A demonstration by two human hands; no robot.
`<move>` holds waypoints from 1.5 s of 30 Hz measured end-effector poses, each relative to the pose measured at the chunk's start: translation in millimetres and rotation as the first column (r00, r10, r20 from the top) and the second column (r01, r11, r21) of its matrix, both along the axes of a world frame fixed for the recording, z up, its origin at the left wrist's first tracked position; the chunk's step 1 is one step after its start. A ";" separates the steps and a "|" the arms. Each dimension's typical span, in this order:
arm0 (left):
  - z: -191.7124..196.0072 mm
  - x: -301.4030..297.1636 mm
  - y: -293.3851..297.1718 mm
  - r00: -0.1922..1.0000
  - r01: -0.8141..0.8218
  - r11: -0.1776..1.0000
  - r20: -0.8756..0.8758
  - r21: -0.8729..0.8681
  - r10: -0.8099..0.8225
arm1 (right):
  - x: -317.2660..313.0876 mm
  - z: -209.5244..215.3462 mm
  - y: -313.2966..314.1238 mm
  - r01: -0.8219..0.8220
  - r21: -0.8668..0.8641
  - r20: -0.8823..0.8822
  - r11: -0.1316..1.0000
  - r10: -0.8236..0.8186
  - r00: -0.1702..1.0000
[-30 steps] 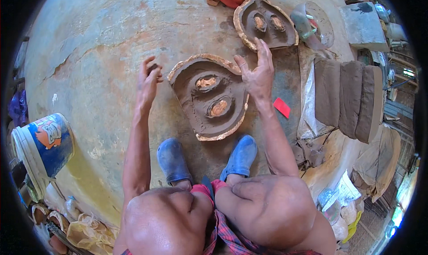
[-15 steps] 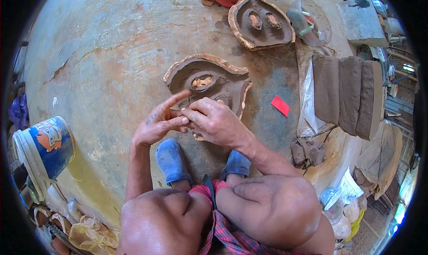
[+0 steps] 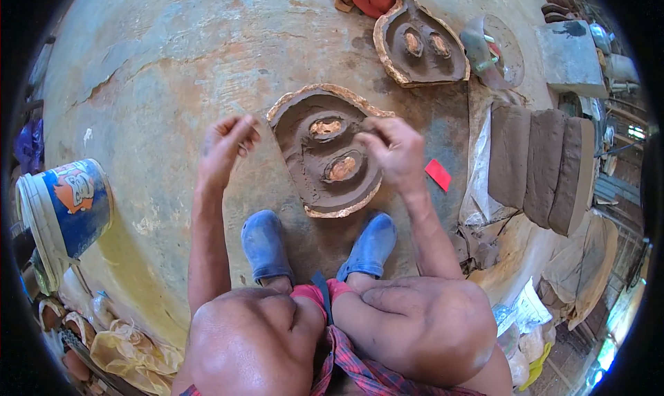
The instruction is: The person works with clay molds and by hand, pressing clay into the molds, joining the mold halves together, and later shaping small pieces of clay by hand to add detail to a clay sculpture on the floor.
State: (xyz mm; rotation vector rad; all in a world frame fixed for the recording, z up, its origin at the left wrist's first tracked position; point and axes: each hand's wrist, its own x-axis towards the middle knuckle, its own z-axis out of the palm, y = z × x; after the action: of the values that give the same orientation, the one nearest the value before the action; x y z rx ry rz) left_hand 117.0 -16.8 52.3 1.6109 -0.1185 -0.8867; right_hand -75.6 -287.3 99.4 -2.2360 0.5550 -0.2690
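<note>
A mould (image 3: 342,210) with a pale, rough rim lies on the floor in front of my feet, lined with dark clay (image 3: 297,136). Two oval openings in the clay show pale orange material. My left hand (image 3: 227,147) is raised just left of the mould, its fingers curled together. Over the mould's right edge hovers my right hand (image 3: 395,147), thumb and fingers pinched. Both hands are slightly blurred; anything thin between their fingers is too small to make out.
A second clay-lined mould (image 3: 389,67) sits farther back, beside a clear bowl (image 3: 477,50). Thick clay slabs (image 3: 536,164) stand at right on a sheet. A red card (image 3: 437,175) lies right of the near mould. A blue-and-white bucket (image 3: 76,202) is at left.
My hands, together over the near mould before, have drawn apart: the left moved left, the right moved right. The whole clay-lined mould is now uncovered between them.
</note>
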 end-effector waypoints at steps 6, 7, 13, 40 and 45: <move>-74.2 15.3 -31.2 0.934 -0.265 0.964 0.249 0.005 0.255 | -4.1 -59.4 -33.6 -0.051 -0.287 0.079 0.957 0.077 0.994; -85.5 12.9 -31.2 0.926 -0.249 0.968 0.300 0.037 0.227 | -1.2 -60.0 -28.7 -0.062 -0.284 0.074 0.957 0.086 0.994; -113.5 -3.8 -27.1 0.865 -0.292 0.954 0.445 0.065 0.234 | 7.7 -69.2 -15.4 -0.055 -0.500 0.076 0.865 0.108 0.991; -117.5 -3.7 -20.8 0.983 -0.110 0.978 0.127 -0.180 0.134 | 56.3 -69.2 -69.1 -0.287 -0.357 -0.318 0.889 0.173 0.932; -104.5 -6.9 -29.0 0.985 -0.131 0.973 0.087 -0.192 0.150 | 48.6 -79.4 -82.2 -0.191 0.056 -0.341 0.980 0.199 0.919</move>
State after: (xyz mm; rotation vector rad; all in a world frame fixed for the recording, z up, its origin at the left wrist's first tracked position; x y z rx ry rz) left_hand 110.1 -45.9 -52.3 1.4702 -0.1520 -0.6652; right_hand -27.0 -369.5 20.0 -2.3105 0.5069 0.2374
